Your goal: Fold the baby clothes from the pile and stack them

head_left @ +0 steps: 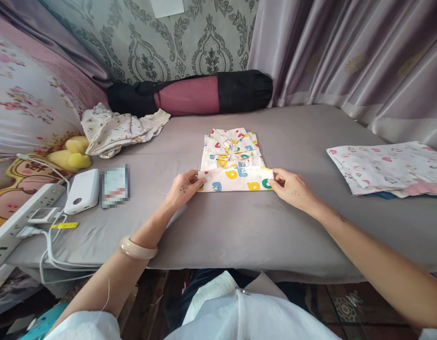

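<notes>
A small white collared shirt (235, 156) with coloured letter prints lies on the grey bed sheet in front of me, its collar pointing away. Its sides are tucked in, and the lower part is turned up into a band across the front. My left hand (185, 188) pinches the left end of that band between thumb and fingers. At the band's right end, my right hand (289, 188) grips the cloth the same way. Both hands rest close to the sheet.
Folded printed clothes (388, 167) are stacked at the right. A crumpled white garment (121, 130) lies at the back left. Nearer on the left are a white power bank (82, 191), a power strip (25, 219) and cables. A black and maroon rolled bag (190, 94) lies along the wall.
</notes>
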Tool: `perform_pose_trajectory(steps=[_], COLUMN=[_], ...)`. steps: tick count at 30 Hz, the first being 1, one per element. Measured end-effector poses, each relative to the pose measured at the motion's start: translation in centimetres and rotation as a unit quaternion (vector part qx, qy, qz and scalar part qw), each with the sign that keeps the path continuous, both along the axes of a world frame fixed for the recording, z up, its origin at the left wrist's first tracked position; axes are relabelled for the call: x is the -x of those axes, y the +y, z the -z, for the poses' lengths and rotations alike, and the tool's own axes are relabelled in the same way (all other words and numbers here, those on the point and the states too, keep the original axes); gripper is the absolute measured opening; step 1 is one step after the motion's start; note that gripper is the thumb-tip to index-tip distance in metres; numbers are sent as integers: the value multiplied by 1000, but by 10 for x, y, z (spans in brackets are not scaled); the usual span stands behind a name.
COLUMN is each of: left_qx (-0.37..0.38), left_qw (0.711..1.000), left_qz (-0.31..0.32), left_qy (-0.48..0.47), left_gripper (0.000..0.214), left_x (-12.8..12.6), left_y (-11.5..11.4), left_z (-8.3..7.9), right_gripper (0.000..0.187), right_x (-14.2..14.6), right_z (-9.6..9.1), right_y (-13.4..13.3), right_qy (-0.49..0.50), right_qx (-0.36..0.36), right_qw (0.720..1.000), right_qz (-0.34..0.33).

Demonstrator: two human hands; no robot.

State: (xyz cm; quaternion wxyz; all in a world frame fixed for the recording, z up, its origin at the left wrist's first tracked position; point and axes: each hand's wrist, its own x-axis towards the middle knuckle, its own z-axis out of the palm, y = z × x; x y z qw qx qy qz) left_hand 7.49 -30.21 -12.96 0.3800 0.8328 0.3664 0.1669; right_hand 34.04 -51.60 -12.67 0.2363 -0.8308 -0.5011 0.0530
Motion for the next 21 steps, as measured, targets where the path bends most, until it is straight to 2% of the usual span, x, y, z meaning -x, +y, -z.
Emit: perform_pose_trajectory(steps=[3,6,7,9,11,13,16,21], left_qx=[-67,-216,-261,-320,-341,-344,-334,-302], left_qw=[997,975,963,934,905,885,872,864], left_qz=[-2,18,51,154,251,306,343,386], left_qy=[43,53,45,35,45,71,100,111], left_gripper=[42,44,44,45,49,56,64,60], left_x=[3,3,2,-3,-10,-18,-25,-27], left_y=[4,2,0,-8,-17,-24,-23,-3], left_z=[5,4,2,-3,-7,-10,-9,-1], right_gripper=[30,33,36,44,54,63,70,69], right_x=[-1,5,10,20,29,35,34,22], right_z=[-1,-8,-10,-13,-12,-8,-4,-1], right_y=[-1,-2,-1,4,12,20,31,43], right_qy=[-21,-95,-120,-150,-149,-134,-101,-59], right_qx=[40,51,36,7,2,18,46,89], right_qw=[999,994,992,981,960,941,925,905], right_qz=[12,3,-22,-119,-235,-309,-364,-411])
